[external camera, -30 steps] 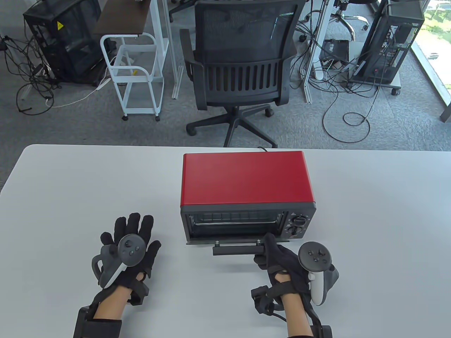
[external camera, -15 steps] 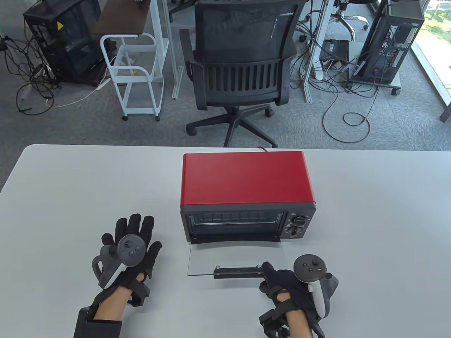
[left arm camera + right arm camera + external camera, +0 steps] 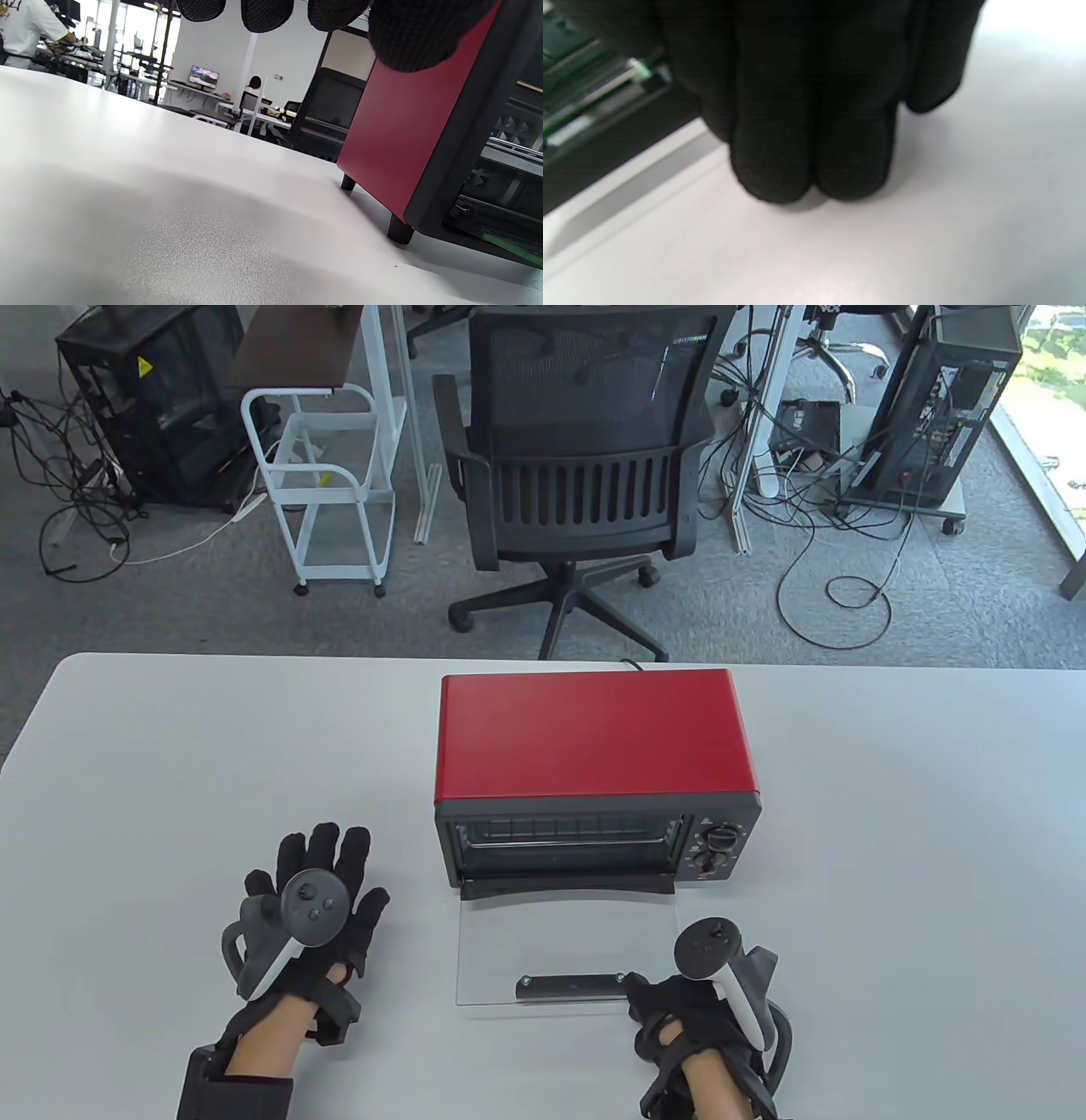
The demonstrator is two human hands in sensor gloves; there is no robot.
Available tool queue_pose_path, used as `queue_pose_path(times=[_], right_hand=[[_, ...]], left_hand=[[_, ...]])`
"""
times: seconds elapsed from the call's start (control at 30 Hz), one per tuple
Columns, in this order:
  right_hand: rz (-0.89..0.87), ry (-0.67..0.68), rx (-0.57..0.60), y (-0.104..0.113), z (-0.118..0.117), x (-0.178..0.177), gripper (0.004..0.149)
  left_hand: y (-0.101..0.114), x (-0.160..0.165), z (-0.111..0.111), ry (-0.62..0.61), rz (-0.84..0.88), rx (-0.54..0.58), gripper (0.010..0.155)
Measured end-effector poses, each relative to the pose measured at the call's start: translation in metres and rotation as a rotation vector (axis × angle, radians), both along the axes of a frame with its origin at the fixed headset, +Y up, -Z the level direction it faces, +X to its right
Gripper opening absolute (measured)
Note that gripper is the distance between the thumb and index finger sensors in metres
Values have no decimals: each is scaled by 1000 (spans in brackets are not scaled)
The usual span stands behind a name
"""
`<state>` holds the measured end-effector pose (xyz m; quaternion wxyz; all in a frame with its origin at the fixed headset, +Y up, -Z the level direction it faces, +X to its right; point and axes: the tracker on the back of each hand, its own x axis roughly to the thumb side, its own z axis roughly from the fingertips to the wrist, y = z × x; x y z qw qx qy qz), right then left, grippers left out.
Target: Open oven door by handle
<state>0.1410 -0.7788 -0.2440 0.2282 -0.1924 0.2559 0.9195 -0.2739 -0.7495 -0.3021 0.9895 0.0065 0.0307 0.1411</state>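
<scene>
Glass oven door [image 3: 543, 942] lies flat in front of the red toaster oven [image 3: 594, 738], fully open. Right hand [image 3: 687, 1018] curls by the handle [image 3: 570, 987]; grip unclear. Left hand [image 3: 310, 916] rests spread flat.

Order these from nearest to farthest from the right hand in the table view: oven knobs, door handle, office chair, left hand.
From the right hand:
1. Door handle, touching its left side.
2. Oven knobs, just beyond it.
3. Left hand, across the table.
4. Office chair, behind the table.
</scene>
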Motion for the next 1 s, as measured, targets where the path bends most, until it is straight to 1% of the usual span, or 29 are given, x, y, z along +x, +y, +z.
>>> queue_pose_path(times=[0.2,0.37,0.43,0.47,0.53,0.57,0.6,0.63,0.7,0.77,0.87,0.93,1.0], right_hand=[[113,57,-31,0,-6,-10,50],[220,120,4,5,-7,-17,50],[267,198,-11,11,-7,-16,50],[282,238,-38,18,-6,-11,51],[278,231,-32,32,-4,4,52],[278,214,-4,39,-4,12,53],[282,178,57,51,-4,26,54],[289,156,96,57,-5,34,54],[337,79,227,75,-9,57,57],[366,10,306,87,-14,75,59],[397,-62,402,93,-23,94,63],[402,-95,469,91,-30,98,67],[405,-101,536,81,-39,95,71]], left_hand=[[0,-1,0,4,4,-4,73],[0,-1,0,4,3,-12,73],[1,-1,1,3,3,-13,73],[1,-1,0,2,4,-11,73],[2,-1,0,3,9,-8,73],[2,-1,0,3,10,-7,73],[2,-1,0,3,8,-8,73],[2,-1,0,4,5,-9,73],[2,-1,0,5,0,-10,73],[3,0,0,5,-7,-3,73],[6,0,1,8,-9,11,73],[8,0,1,12,-8,22,73],[12,-1,2,22,-4,37,73]])
